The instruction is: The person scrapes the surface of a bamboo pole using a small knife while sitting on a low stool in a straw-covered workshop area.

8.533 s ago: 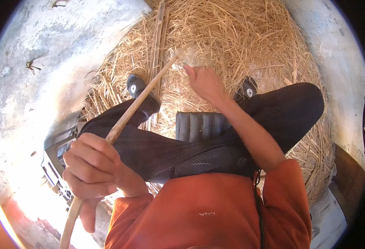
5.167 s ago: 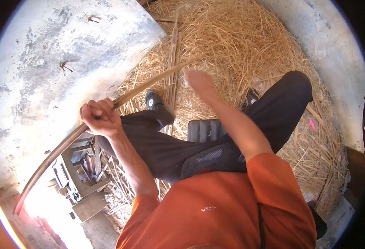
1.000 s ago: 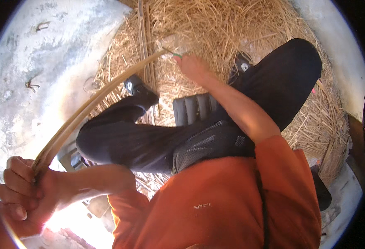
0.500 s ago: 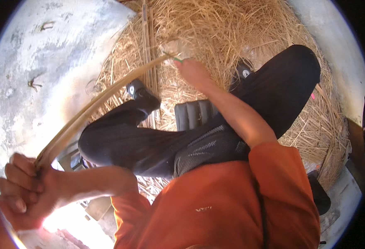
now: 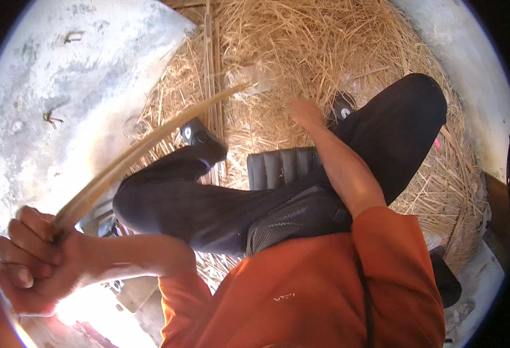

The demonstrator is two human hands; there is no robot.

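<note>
My left hand [image 5: 35,261] is closed in a fist round one end of a long, pale tan bundle of dry stalks or fibre [image 5: 133,153]. From the fist at lower left, the bundle slants up and away to a thin tip near the top middle. My right hand [image 5: 308,113] is over the straw, a little right of that tip and apart from it. Its fingers look curled and slightly blurred; anything in them cannot be made out.
Loose dry straw [image 5: 324,40] covers the floor ahead and to the right. Long flat strips [image 5: 210,58] lie near my left foot. A black ribbed pad [image 5: 283,168] sits between my legs. Pale stained walls [image 5: 87,75] stand at left and right.
My right hand has moved right, away from the bundle's tip; the green item at its fingers no longer shows. My left hand keeps its grip, and the bundle has shifted slightly.
</note>
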